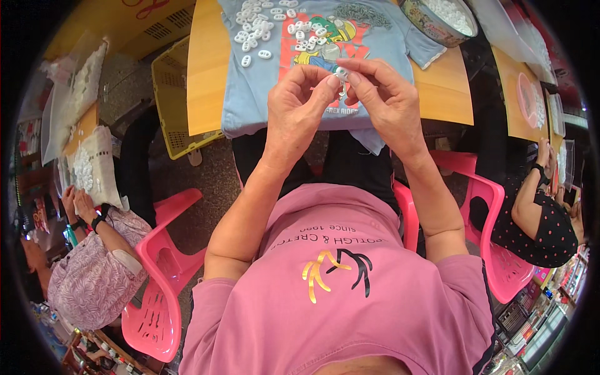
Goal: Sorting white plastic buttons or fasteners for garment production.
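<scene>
My left hand (295, 103) and my right hand (389, 99) meet above the near part of a light blue T-shirt (250, 103) spread on the table. Between their fingertips is a small white plastic piece (341, 73), which both hands pinch. A thin shiny bit hangs just below it, too small to make out. Beyond my left hand lies a heap of white oval pieces with two holes (253, 28). A smaller cluster of white pieces (306, 34) sits on the shirt's printed picture. Farther off is a pile of small grey metal-looking parts (364, 14).
A round tin (442, 22) full of white pieces stands at the far right of the wooden table (206, 69). A yellow crate (172, 106) is left of it. Pink chairs (164, 275) stand on both sides, with co-workers (100, 269) at tables left and right.
</scene>
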A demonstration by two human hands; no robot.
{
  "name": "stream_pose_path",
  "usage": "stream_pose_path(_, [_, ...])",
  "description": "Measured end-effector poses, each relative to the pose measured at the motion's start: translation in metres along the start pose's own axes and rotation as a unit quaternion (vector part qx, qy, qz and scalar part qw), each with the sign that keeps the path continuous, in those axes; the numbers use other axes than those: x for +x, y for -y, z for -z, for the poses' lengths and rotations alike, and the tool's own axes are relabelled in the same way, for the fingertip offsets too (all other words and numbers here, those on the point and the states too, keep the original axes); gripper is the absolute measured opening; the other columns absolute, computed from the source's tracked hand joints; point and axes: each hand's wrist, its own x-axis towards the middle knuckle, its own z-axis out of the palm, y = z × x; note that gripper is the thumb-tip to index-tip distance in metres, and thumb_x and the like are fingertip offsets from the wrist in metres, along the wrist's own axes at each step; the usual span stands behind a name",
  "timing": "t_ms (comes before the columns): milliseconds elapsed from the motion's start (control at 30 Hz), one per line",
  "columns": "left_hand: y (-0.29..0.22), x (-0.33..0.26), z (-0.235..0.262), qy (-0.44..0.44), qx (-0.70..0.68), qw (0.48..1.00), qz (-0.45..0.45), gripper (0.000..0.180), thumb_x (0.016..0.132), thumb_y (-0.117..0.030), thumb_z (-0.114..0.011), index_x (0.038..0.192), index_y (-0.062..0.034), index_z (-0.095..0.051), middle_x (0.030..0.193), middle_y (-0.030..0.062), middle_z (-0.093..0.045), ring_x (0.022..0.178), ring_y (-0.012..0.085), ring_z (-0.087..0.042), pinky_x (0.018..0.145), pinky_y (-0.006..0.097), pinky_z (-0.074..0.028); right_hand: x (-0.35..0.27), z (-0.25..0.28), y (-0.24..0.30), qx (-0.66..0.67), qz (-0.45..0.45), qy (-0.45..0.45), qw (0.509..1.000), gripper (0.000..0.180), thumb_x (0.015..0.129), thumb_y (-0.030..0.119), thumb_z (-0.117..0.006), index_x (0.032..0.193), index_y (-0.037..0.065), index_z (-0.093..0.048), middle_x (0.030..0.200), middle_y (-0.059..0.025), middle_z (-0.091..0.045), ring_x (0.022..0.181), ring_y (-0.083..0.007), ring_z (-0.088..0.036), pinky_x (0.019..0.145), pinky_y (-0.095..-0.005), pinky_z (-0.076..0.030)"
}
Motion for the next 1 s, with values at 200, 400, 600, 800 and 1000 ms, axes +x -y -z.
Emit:
stream_pose_path(200, [-0.002, -0.004, -0.002, -0.019, 0.007, 1.0, 0.006, 0.015, 0.092, -0.011, -0.066, 0.095, 0.0027, -0.062, 0.085, 0.0052, -0.066, 0.078, 0.0105, -0.063, 0.071, 0.025, -0.052, -0.001, 0.001, -0.001, -0.072, 0.036, 0.006, 0.997, 0.022, 0.094, 0.003, -0.06, 0.115, -0.002, -0.065, 0.092, -0.0025, -0.057, 0.074, -0.0073, -0.058, 0.067, -0.0199, -0.048])
stream_pose_path(400, [0.006, -0.003, -0.002, -0.019, -0.053, 0.998, 0.003, 0.014, 0.092, -0.009, -0.065, 0.097, 0.003, -0.06, 0.087, 0.0055, -0.065, 0.078, 0.0111, -0.063, 0.07, 0.025, -0.052, -0.001, -0.006, -0.007, -0.031, 0.031, -0.013, 0.999, 0.022, 0.093, 0.004, -0.062, 0.114, 0.0, -0.067, 0.09, -0.0006, -0.058, 0.073, -0.0061, -0.056, 0.066, -0.0191, -0.046])
stream_pose_path(600, [0.01, -0.004, 0.005, -0.015, 0.006, 0.999, -0.047, 0.015, 0.093, -0.011, -0.065, 0.101, -0.0001, -0.059, 0.093, 0.0039, -0.064, 0.082, 0.0093, -0.06, 0.075, 0.023, -0.049, 0.005, -0.007, -0.005, 0.13, -0.067, 0.006, 0.989, 0.022, 0.093, 0.007, -0.062, 0.113, 0.0, -0.066, 0.087, -0.0007, -0.062, 0.074, -0.0064, -0.057, 0.067, -0.0207, -0.048])
stream_pose_path(800, [0.011, -0.006, 0.007, 0.025, -0.054, 0.996, -0.071, 0.026, 0.096, -0.022, -0.062, 0.111, -0.001, -0.061, 0.118, 0.0048, -0.058, 0.101, 0.0107, -0.055, 0.089, 0.027, -0.044, 0.006, -0.005, 0.0, 0.271, -0.126, 0.038, 0.953, 0.038, 0.092, 0.008, -0.064, 0.128, 0.001, -0.055, 0.094, -0.0045, -0.064, 0.073, -0.0102, -0.06, 0.068, -0.0232, -0.049])
stream_pose_path(1000, [0.018, -0.005, 0.005, 0.089, -0.041, 0.989, -0.111, 0.039, 0.099, -0.036, -0.054, 0.115, -0.0023, -0.064, 0.127, 0.0089, -0.055, 0.106, 0.015, -0.053, 0.088, 0.028, -0.044, 0.001, -0.01, 0.003, 0.294, -0.121, 0.079, 0.945, 0.059, 0.092, 0.007, -0.064, 0.143, 0.004, -0.035, 0.096, -0.0056, -0.063, 0.074, -0.0098, -0.058, 0.068, -0.022, -0.048])
